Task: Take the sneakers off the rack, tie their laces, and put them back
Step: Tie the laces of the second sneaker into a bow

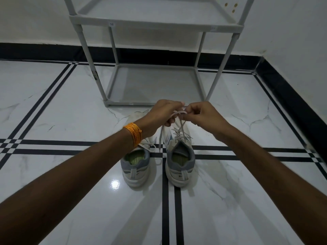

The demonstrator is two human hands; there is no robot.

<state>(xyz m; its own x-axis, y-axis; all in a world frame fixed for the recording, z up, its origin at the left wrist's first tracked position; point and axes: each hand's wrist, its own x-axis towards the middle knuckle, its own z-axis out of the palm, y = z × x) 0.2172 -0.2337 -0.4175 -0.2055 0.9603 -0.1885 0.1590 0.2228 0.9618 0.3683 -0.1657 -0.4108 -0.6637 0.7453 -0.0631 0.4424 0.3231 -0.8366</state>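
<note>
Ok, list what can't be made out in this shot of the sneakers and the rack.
Head view only:
- Knot state: the left hand and right hand cover where the laces cross.
- Toe of the left sneaker: hidden by the left wrist.
- Toe of the right sneaker: behind the hands.
- Upper tiers of the rack: cut off by the top edge.
- Small labels on the rack frame: too small to read.

We see two small white labels on the front rail of the grey shoe rack [155,23]; one carries dark marks too blurred to read. Nothing else bears legible text.
</note>
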